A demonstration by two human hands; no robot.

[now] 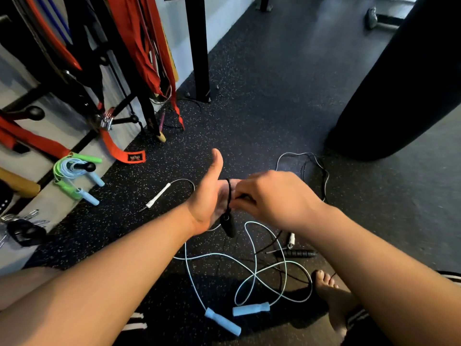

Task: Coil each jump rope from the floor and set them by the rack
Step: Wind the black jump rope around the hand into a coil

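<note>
My left hand (210, 196) is held up flat with the thumb raised, and a thin black jump rope (228, 193) loops across its palm. One black handle (229, 227) dangles below that hand. My right hand (269, 193) pinches the black cord right beside the left palm. The rope's other black handle (296, 253) lies on the floor. A light blue rope (252, 270) with two blue handles (250, 309) lies loose below my hands. A white-handled rope (158, 196) trails across the floor. Coiled green and blue ropes (74, 176) rest by the rack (197, 46).
A black punching bag (404, 83) hangs at the right. Red and orange straps (139, 46) hang on the rack at left. My bare foot (329, 293) rests by the blue rope. Metal clips (22, 217) lie at the left edge on the speckled rubber floor.
</note>
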